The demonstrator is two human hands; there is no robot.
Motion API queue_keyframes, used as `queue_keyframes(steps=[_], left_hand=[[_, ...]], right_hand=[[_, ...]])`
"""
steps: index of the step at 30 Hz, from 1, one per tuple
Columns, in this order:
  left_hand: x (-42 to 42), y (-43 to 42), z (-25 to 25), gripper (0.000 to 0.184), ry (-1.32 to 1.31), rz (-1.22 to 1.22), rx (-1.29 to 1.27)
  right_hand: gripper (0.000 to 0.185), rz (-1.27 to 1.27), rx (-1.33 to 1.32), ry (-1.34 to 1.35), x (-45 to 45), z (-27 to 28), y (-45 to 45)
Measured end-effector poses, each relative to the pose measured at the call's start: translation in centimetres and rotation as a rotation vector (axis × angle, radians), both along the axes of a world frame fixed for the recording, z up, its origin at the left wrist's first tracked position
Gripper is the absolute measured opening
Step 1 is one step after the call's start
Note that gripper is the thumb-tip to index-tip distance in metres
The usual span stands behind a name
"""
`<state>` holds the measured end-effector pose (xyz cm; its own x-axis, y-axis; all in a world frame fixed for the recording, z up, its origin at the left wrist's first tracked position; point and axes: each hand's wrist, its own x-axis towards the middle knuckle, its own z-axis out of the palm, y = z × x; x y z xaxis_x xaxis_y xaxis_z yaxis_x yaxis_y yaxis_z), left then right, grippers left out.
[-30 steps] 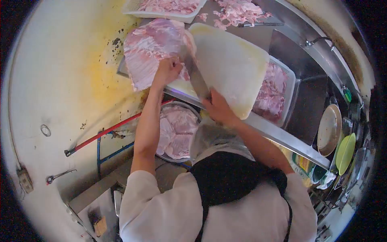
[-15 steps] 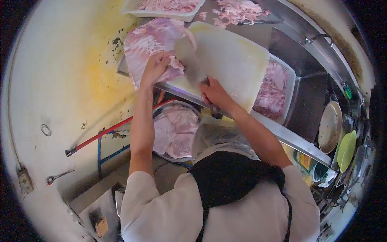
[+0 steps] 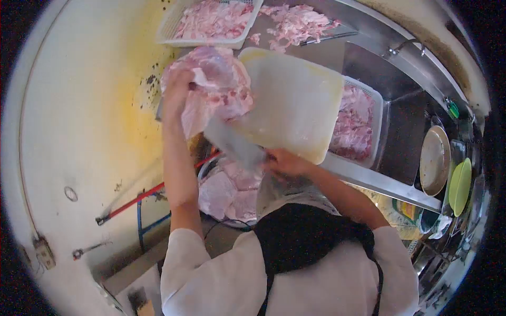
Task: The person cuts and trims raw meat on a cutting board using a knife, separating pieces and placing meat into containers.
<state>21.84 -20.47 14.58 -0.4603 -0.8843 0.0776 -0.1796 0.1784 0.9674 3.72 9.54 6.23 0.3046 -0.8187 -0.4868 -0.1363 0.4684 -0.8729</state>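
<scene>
My left hand [image 3: 179, 87] is closed on the left side of a large slab of pink raw meat [image 3: 226, 79], blurred by motion. The slab lies over the left end of a white cutting board [image 3: 295, 100], and its lower part is lifted and folded. In my right hand [image 3: 284, 162] is the handle of a wide-bladed cleaver [image 3: 234, 145]. The blurred blade points up and left, just below the meat and at the board's front edge. Beneath it, a round basin holds more meat pieces [image 3: 232, 192].
A white basket [image 3: 167, 39] of meat scraps stands at the back left, beside loose trimmings [image 3: 300, 23]. Right of the board is another basket [image 3: 377, 126] with meat, near the sink [image 3: 403, 137]. A pan [image 3: 435, 160] and a green dish [image 3: 460, 187] sit far right.
My left hand has moved up and left, and the meat's edge has folded over. The cleaver has come down off the meat towards me. The camera view has shifted slightly.
</scene>
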Motion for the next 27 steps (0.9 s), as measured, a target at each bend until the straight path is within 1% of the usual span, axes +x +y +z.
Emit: queue_keyframes(steps=[2, 3, 4, 6, 8, 9, 11, 13, 14, 15, 16, 17, 19, 20, 21, 22, 25, 27], left_hand=[[-1.0, 2.0, 6.9, 0.009, 0.23, -0.093, 0.094], [-1.4, 2.8, 9.2, 0.008, 0.295, -0.165, 0.072], [-2.1, 3.7, 11.1, 0.008, 0.356, -0.24, 0.054], [-5.0, 4.5, 13.0, 0.008, 0.436, -0.373, 0.03], [-8.8, 5.2, 13.8, 0.009, 0.468, -0.475, 0.018], [-11.4, 4.8, 13.3, 0.008, 0.476, -0.479, 0.03], [-17.1, 0.8, 9.5, 0.016, 0.448, -0.537, 0.134], [-23.1, -2.1, 3.5, 0.026, 0.366, -0.387, 0.251], [-23.1, -3.0, -1.3, 0.032, 0.118, -0.284, -0.121], [-22.4, -3.3, -4.2, 0.033, -0.053, -0.205, -0.325], [-20.0, -2.7, -5.4, 0.034, -0.135, -0.155, -0.426], [-17.1, -2.1, -6.2, 0.036, -0.19, -0.105, -0.475], [-9.2, -1.4, -7.7, 0.039, -0.346, 0.046, -0.554], [-4.9, -1.2, -8.7, 0.04, -0.443, 0.13, -0.548], [-0.7, -1.3, -10.2, 0.042, -0.522, 0.194, -0.495], [4.0, -1.4, -12.2, 0.043, -0.552, 0.239, -0.392], [14.9, -5.9, -20.8, 0.061, -0.511, 0.387, -0.021], [16.2, -2.2, -18.9, 0.062, -0.132, 0.442, 0.364]], right_hand=[[0.031, 0.045, 0.031, 0.08, -1.1, 1.1, 3.9], [0.03, 0.009, 0.112, 0.065, -1.8, 2.3, 5.4], [0.03, -0.093, 0.123, 0.035, -2.3, 2.1, 6.7], [0.029, -0.316, 0.131, -0.015, -3.8, 1.9, 8.6], [0.028, -0.437, 0.121, 0.004, -5.0, 2.3, 9.8], [0.028, -0.496, 0.114, 0.012, -5.5, 2.6, 10.0], [0.029, -0.575, 0.128, 0.087, -6.2, 3.1, 10.3], [0.032, -0.653, 0.149, 0.15, -6.0, 3.2, 11.3], [0.033, -0.694, 0.156, 0.184, -5.7, 2.9, 11.8], [0.035, -0.749, 0.152, 0.229, -6.3, 2.4, 12.2], [0.036, -0.768, 0.102, 0.255, -6.8, 1.7, 13.0], [0.036, -0.797, 0.06, 0.282, -6.7, 0.6, 14.2], [0.03, -0.861, -0.022, 0.393, -5.8, -1.9, 16.4], [0.03, -0.882, -0.026, 0.335, -5.5, -2.4, 17.6], [0.03, -0.895, -0.033, 0.276, -5.3, -2.7, 18.5], [0.03, -0.894, -0.027, 0.274, -5.6, -2.4, 18.4], [0.03, -0.89, 0.002, 0.281, -6.3, -0.9, 17.8], [0.033, -0.893, 0.06, 0.26, -6.8, -1.7, 17.4]])
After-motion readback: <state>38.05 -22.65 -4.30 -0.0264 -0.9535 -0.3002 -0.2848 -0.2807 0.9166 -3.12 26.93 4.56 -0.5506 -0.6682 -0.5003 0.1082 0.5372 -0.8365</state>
